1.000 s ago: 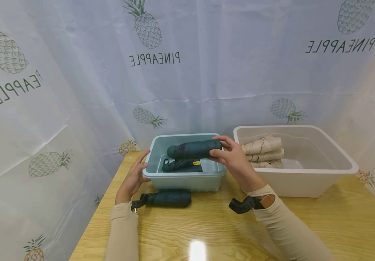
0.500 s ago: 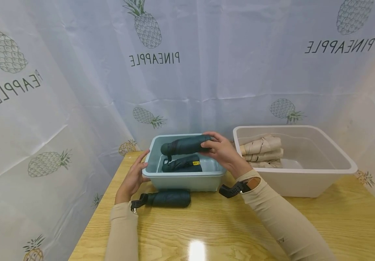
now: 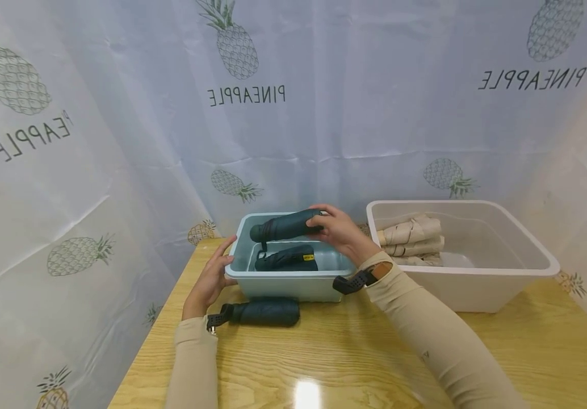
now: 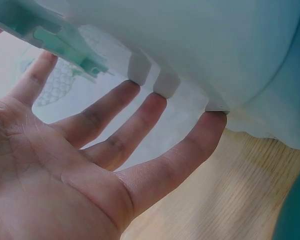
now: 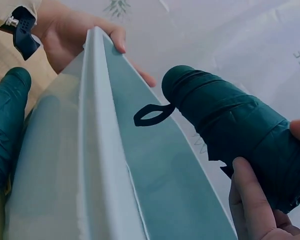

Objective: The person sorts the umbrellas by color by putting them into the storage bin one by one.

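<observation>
My right hand (image 3: 343,234) grips a dark green folded umbrella (image 3: 284,226) by its right end, holding it slightly tilted over the light-blue bin (image 3: 293,274). A wrist loop (image 5: 152,115) dangles from its rounded end. Another dark umbrella (image 3: 288,258) with a yellow tag lies inside the bin. My left hand (image 3: 213,278) holds the bin's left side, fingertips over the rim, while more fingers (image 4: 170,170) press the outer wall beneath it. On the table before the bin lies a third dark umbrella (image 3: 268,312).
To the right stands a larger white bin (image 3: 498,284) with several beige folded umbrellas (image 3: 416,230) at its left end. Both bins rest on a wooden table (image 3: 273,363). A pineapple-print curtain (image 3: 355,125) hangs close behind and along the left.
My right hand has moved left with the umbrella, further over the light-blue bin, and the umbrella's gripped end has tipped up. My left hand stays on the rim.
</observation>
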Motion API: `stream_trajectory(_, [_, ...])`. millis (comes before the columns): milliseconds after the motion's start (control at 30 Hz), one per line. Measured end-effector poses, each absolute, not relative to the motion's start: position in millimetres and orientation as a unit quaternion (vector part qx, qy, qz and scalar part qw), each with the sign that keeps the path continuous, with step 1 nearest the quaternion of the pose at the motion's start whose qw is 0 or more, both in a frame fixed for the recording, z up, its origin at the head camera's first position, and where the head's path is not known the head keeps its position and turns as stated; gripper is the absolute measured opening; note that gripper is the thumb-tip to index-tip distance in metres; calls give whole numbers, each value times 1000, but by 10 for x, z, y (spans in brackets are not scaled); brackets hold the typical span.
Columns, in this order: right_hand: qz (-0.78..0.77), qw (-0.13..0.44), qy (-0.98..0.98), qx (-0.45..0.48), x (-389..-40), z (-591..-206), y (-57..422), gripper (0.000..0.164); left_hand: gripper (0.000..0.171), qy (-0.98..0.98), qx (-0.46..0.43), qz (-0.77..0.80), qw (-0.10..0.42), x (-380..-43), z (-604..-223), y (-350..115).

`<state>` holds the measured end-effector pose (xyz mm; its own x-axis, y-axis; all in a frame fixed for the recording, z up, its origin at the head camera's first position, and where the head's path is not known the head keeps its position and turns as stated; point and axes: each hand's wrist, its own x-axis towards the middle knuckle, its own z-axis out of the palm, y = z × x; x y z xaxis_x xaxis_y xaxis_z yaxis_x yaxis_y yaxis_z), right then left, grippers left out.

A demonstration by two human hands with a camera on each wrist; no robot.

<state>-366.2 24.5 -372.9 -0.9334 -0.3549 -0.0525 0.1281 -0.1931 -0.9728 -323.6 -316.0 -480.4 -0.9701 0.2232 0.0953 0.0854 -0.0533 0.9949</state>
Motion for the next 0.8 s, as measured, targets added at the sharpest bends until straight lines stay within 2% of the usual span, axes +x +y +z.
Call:
stream_trajectory(333, [-737, 188, 644, -85, -3864, -3680, 201, 48, 62, 684, 117, 719, 47, -3253, -4822, -3168])
stream_trajectory(800, [-654, 226, 711, -125, -4113, -3694, 182, 56, 64, 681, 114, 722, 48, -3269, -4824, -3159])
